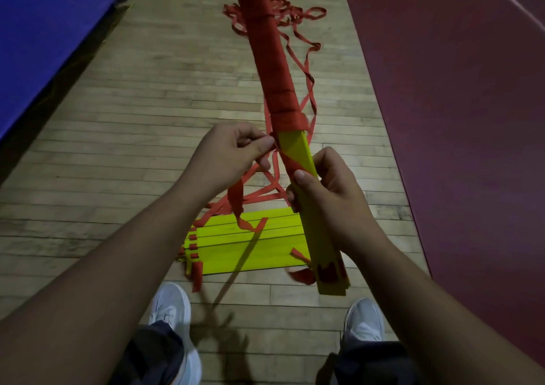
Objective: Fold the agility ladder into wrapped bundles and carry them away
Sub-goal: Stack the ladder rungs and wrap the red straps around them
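Your left hand (233,151) pinched the red strap (236,197) at 10 o'clock of your right hand (327,198), fingers (291,196) clamped round the rung bundle (298,151); any slack could have unravelled the wrap.

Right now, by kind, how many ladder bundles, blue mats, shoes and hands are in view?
Wrapped bundle: 1
Loose stack of yellow slats: 1
Blue mat: 1
Shoes: 2
Hands: 2, the left hand pinching the red strap, the right hand gripping the bundle
Total: 7
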A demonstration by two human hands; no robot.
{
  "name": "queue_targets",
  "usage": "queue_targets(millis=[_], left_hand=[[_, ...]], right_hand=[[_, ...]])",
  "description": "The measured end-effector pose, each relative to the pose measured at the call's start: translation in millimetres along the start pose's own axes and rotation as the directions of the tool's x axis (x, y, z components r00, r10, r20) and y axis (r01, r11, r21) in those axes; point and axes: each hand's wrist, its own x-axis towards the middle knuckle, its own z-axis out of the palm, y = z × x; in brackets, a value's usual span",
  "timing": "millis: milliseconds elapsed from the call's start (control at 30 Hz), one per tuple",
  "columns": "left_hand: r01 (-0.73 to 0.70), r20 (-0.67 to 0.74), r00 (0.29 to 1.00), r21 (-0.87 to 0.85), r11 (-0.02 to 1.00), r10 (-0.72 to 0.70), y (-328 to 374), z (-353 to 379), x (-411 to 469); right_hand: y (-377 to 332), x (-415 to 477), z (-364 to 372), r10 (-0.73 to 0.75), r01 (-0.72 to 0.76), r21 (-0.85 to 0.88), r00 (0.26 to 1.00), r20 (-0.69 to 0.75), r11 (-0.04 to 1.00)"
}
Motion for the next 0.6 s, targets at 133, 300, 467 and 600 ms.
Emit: queue_targets(millis=[133,300,467,600], left_hand=[[-0.028,-0.008,1.000,-0.075,0.997,0.027,5,5,-4],[-0.002,-0.079,0.997,-0.168,0.986,-0.011,11,13,-9],[0.021,-0.169,0.984,-0.197,0.980,-0.055,8,14,-7],[0.026,-0.191,0.980,-0.190,0.981,-0.063,1,11,-5]], right_hand=[[-1,1,0,-0.021,0.009,-0.151,0.997,-0.079,0.989],[5,1,8,-0.053,0.011,-0.334,0.992,-0.116,0.943],[18,-1,21,-0.099,0.043,-0.478,0.991,-0.093,0.877],[12,-2,22,-0.144,0.075,-0.475,0.983,-0.110,0.877]])
